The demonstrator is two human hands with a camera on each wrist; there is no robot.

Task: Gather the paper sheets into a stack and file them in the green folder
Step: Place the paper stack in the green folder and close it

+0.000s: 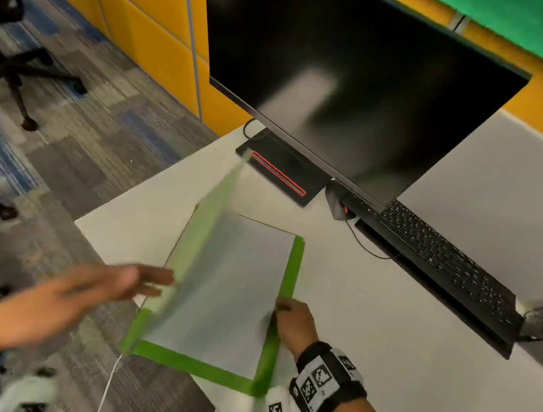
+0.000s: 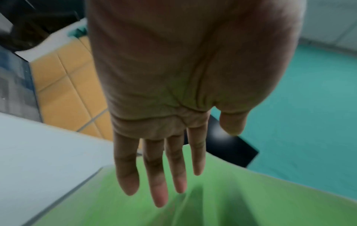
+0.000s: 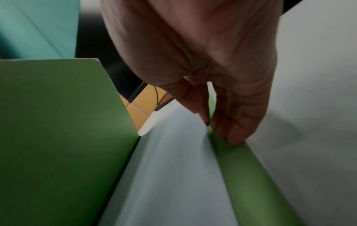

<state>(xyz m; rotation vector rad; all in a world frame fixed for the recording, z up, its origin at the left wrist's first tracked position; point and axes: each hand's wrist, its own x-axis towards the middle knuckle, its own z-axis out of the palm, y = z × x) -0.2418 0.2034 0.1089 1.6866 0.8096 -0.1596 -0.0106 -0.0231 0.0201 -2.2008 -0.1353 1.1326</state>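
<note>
The green folder (image 1: 203, 369) lies open near the table's front left corner. A stack of white paper sheets (image 1: 228, 286) rests on its lower flap. The folder's front cover (image 1: 208, 232) stands raised, nearly upright, along the left side. My left hand (image 1: 135, 283) has straight fingers laid against the cover's outer face; in the left wrist view the left hand (image 2: 160, 191) hovers over the green cover (image 2: 212, 206). My right hand (image 1: 287, 311) sits at the sheets' right edge. In the right wrist view the right hand (image 3: 218, 130) presses its fingertips on the folder's green margin (image 3: 247, 183) beside the paper (image 3: 173, 168).
A dark monitor (image 1: 349, 77) on a black base (image 1: 277, 175) stands behind the folder, and a black keyboard (image 1: 436, 255) lies to the right. The white table (image 1: 366, 339) ends just left of the folder. An office chair (image 1: 5, 67) stands on the carpet. A white cable (image 1: 108, 388) hangs at the front.
</note>
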